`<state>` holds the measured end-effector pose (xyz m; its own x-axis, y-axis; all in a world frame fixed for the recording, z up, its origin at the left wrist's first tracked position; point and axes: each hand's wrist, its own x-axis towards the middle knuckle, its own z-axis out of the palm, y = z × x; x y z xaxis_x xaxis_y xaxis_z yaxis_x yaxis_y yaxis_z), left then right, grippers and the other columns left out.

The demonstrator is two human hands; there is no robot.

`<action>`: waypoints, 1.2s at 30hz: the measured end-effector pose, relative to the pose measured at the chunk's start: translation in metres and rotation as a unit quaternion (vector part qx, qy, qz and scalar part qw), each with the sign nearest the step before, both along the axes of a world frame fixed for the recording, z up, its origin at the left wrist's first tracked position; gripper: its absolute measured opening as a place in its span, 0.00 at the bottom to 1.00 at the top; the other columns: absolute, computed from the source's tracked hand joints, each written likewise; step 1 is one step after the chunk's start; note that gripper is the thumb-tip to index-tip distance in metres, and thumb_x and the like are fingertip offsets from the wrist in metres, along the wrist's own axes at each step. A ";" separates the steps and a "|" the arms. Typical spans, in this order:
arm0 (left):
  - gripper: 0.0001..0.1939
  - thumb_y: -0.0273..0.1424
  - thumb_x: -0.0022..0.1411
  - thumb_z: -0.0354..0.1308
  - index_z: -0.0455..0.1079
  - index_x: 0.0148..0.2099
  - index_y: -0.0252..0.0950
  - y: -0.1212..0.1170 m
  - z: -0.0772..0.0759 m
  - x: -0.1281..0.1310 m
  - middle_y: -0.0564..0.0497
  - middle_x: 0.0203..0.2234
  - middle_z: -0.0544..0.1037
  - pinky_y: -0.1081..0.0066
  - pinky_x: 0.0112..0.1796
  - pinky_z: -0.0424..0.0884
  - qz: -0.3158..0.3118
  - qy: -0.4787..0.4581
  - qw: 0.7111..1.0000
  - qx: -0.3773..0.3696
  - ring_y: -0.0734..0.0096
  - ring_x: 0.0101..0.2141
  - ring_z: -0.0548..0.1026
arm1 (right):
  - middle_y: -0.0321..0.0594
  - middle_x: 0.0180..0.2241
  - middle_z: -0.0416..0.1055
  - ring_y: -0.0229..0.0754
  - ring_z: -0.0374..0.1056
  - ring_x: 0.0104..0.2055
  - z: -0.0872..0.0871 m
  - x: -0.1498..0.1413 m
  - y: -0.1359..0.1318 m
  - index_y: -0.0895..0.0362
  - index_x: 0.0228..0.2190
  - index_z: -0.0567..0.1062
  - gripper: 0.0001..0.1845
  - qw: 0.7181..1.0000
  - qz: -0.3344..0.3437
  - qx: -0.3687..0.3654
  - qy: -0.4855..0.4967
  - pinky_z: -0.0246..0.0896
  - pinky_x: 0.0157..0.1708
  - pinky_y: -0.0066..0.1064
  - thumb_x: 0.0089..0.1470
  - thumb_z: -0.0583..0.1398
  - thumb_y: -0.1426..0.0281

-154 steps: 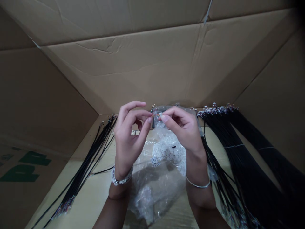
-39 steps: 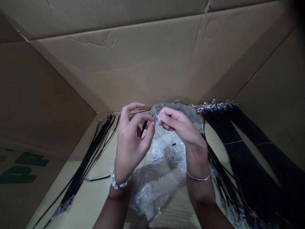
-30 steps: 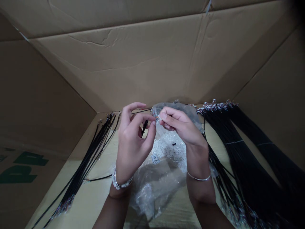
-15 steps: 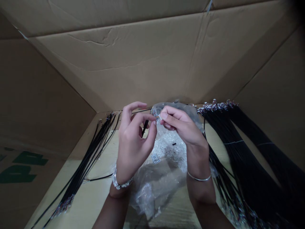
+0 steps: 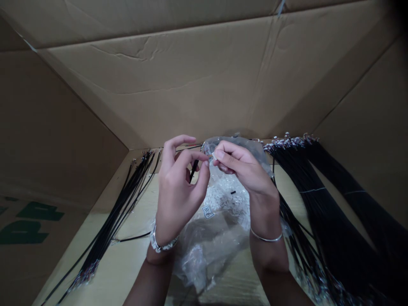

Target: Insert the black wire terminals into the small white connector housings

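Observation:
Between thumb and forefinger, my left hand (image 5: 180,178) pinches the thin wire ends of a black cable (image 5: 193,171). The cable's black jacket runs down behind the thumb, and its far length is hidden by the hand. My right hand (image 5: 239,163) is closed on a small white connector housing (image 5: 214,156), mostly covered by the fingertips. An orange-yellow wire spans the short gap from the left fingertips to the housing; whether it is seated inside cannot be made out. Below both hands lies a clear plastic bag (image 5: 213,238) with many small white housings (image 5: 223,197) in it.
A bundle of black cables (image 5: 111,221) lies at the left. Thicker tied bundles (image 5: 318,204) with white connectors at their far ends fill the right. Cardboard walls (image 5: 178,85) enclose the table (image 5: 134,259) at the back and sides. A short black piece (image 5: 233,192) rests among the housings.
Almost nothing differs. Both hands keep their pinch at the same spot, with only a very slight shift at the fingertips.

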<state>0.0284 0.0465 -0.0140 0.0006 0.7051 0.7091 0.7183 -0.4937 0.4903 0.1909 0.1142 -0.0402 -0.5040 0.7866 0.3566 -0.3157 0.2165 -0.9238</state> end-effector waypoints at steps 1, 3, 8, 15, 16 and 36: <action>0.04 0.25 0.65 0.63 0.75 0.42 0.38 0.000 0.000 0.000 0.47 0.54 0.71 0.63 0.46 0.77 0.002 0.001 1.000 0.000 0.67 0.43 0.75 | 0.30 0.27 0.58 0.33 0.49 0.27 0.000 0.000 0.000 0.55 0.31 0.71 0.16 1.000 0.001 0.001 0.001 0.46 0.27 0.29 0.68 0.60 0.58; 0.04 0.24 0.65 0.62 0.75 0.42 0.38 -0.001 0.001 0.001 0.47 0.54 0.71 0.63 0.47 0.77 0.006 0.004 1.000 -0.004 0.66 0.44 0.75 | 0.30 0.27 0.58 0.33 0.49 0.27 0.000 0.000 0.000 0.55 0.31 0.71 0.16 1.000 0.001 0.002 0.007 0.45 0.27 0.29 0.68 0.60 0.59; 0.04 0.24 0.66 0.62 0.75 0.42 0.37 -0.002 0.001 0.001 0.47 0.55 0.70 0.63 0.49 0.77 0.009 0.008 1.000 -0.006 0.67 0.46 0.76 | 0.30 0.27 0.57 0.33 0.48 0.27 0.001 -0.001 -0.002 0.56 0.31 0.71 0.16 1.000 0.010 0.005 0.016 0.44 0.27 0.29 0.69 0.60 0.60; 0.04 0.25 0.66 0.62 0.75 0.42 0.38 0.000 0.001 -0.001 0.47 0.54 0.71 0.68 0.40 0.77 0.007 0.008 1.000 -0.006 0.68 0.43 0.75 | 0.30 0.27 0.58 0.33 0.49 0.27 0.002 0.000 -0.003 0.55 0.31 0.71 0.15 1.000 -0.009 0.026 0.004 0.45 0.28 0.30 0.69 0.59 0.60; 0.04 0.25 0.66 0.62 0.75 0.42 0.38 0.000 0.001 -0.001 0.47 0.54 0.71 0.69 0.38 0.76 0.006 0.008 1.000 -0.005 0.69 0.43 0.75 | 0.30 0.27 0.58 0.33 0.49 0.27 0.002 0.000 -0.003 0.55 0.31 0.72 0.15 0.999 -0.015 0.031 0.000 0.45 0.28 0.30 0.69 0.59 0.60; 0.03 0.25 0.66 0.62 0.75 0.42 0.38 0.001 0.001 -0.002 0.46 0.54 0.71 0.68 0.40 0.77 0.009 0.010 1.000 -0.009 0.67 0.45 0.76 | 0.31 0.28 0.59 0.33 0.51 0.28 0.003 -0.003 -0.003 0.56 0.31 0.71 0.16 0.998 -0.037 0.056 -0.011 0.47 0.30 0.30 0.69 0.59 0.60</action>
<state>0.0266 0.0473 -0.0130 0.0027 0.7183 0.6958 0.7364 -0.4721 0.4846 0.1883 0.1117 -0.0373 -0.4551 0.7774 0.4342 -0.2746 0.3413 -0.8989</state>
